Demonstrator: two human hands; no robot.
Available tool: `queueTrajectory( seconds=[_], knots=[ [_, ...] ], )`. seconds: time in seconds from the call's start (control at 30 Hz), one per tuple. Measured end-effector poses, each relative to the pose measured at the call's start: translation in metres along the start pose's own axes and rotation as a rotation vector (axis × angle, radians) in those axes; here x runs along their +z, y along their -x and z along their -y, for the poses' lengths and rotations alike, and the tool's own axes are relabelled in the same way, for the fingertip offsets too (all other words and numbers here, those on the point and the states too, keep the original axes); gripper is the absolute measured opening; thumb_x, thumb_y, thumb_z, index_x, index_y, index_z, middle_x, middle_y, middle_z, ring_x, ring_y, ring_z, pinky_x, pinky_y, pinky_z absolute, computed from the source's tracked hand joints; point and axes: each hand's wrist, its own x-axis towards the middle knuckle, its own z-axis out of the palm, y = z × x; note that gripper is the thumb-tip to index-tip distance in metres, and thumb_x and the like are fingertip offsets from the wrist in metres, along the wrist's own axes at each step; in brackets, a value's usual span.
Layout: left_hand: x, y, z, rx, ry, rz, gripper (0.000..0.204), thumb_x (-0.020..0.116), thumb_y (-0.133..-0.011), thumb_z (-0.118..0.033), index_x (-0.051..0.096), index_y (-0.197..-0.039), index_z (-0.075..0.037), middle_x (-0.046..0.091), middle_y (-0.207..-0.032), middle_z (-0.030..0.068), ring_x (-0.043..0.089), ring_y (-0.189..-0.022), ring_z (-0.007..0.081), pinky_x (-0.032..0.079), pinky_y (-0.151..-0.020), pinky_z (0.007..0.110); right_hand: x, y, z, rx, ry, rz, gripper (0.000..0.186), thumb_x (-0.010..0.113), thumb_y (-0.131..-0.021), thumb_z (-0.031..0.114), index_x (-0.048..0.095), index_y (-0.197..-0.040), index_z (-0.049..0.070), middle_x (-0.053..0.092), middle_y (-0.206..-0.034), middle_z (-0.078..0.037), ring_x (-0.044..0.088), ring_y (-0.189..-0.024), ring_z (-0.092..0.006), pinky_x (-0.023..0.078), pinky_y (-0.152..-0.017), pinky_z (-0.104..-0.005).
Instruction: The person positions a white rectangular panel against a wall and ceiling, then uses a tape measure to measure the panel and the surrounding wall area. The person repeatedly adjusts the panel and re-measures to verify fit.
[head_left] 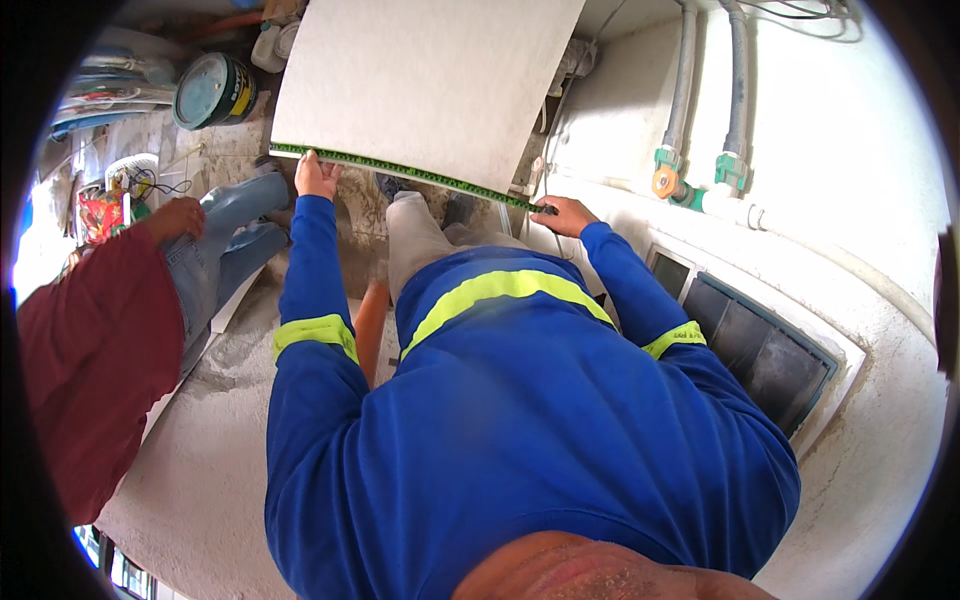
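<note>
Two blue sleeves [315,260] extend forward, the left nearly straight, the right angled inward to the strip. The left grip [317,177] touches the green strip [420,173] near its left end; how far its fingers close cannot be determined. The right grip [565,215] is pinched on the strip's dark tip [545,209]. The white panel [430,90] is ahead of both grips, its near edge along the strip. Stained floor [222,150] and a bucket [205,92] lie beyond the left grip; a white wall [835,130] with grey pipes [737,90] bounds the right grip's side. A co-worker's jeans [195,265] leave a narrow gap left of the left grip.
</note>
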Motion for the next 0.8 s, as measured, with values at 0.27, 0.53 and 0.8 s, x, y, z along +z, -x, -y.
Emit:
queueTrajectory(
  seconds=[0.27, 0.53, 0.8],
  knots=[
    [0.005, 0.012, 0.0, 0.05, 0.011, 0.046, 0.06, 0.053, -0.104, -0.044, 0.041, -0.149, -0.006, 0.055, -0.128, 0.0132, 0.06, -0.101, 0.0292, 0.052, -0.083, 0.046, -0.027, -0.018, 0.013, -0.156, 0.003, -0.172, 0.041, 0.056, -0.096, 0.041, 0.071, -0.115, 0.007, 0.069, -0.118, -0.018, 0.065, -0.109, -0.0343, 0.05, -0.094, -0.0406],
    [0.014, 0.024, 0.002, 0.109, -0.167, 0.065, 0.026, 0.061, -0.101, -0.032, 0.058, -0.11, -0.008, 0.063, -0.087, 0.0037, 0.061, -0.07, 0.0163, 0.05, -0.059, 0.034, -0.188, -0.108, 0.02, -0.24, 0.05, -0.584, 0.034, 0.064, -0.093, 0.041, 0.072, -0.108, 0.011, 0.072, -0.1, -0.019, 0.069, -0.094, -0.038, 0.053, -0.081, -0.0471],
    [0.015, 0.037, -0.007, 0.047, -0.218, 0.02, 0.017, 0.063, -0.101, -0.026, 0.059, -0.108, -0.011, 0.063, -0.088, 0.0003, 0.061, -0.073, 0.0136, 0.054, -0.067, 0.036, -0.366, -0.192, 0.041, -0.015, 0.273, -0.853, 0.043, 0.058, -0.095, 0.044, 0.069, -0.123, 0.013, 0.068, -0.12, -0.02, 0.062, -0.115, -0.0393, 0.05, -0.097, -0.0484]
  ],
)
